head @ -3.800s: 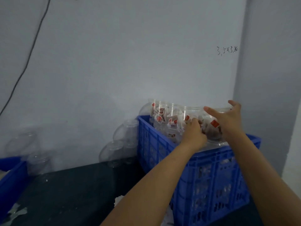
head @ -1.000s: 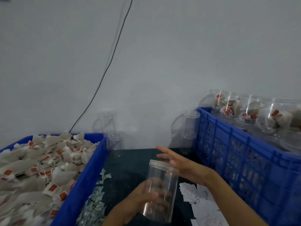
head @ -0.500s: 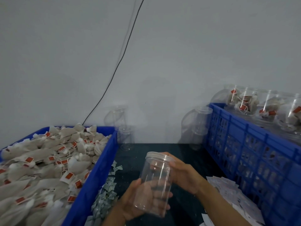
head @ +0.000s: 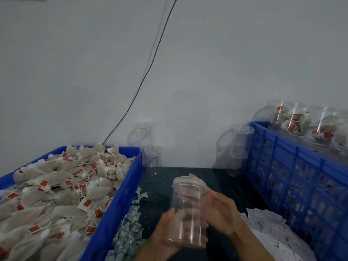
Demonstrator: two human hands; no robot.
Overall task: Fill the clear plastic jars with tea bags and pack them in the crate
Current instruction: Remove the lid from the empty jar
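Head view: both hands (head: 190, 230) grip a jar (head: 188, 210) over dark table (head: 162, 187) by grey wall (head: 207, 63).

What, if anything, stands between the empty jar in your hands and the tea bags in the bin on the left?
Only the jar's own lid, which looks still on. The left hand and right hand hold the clear jar beside the blue bin of tea bags; nothing else intervenes.
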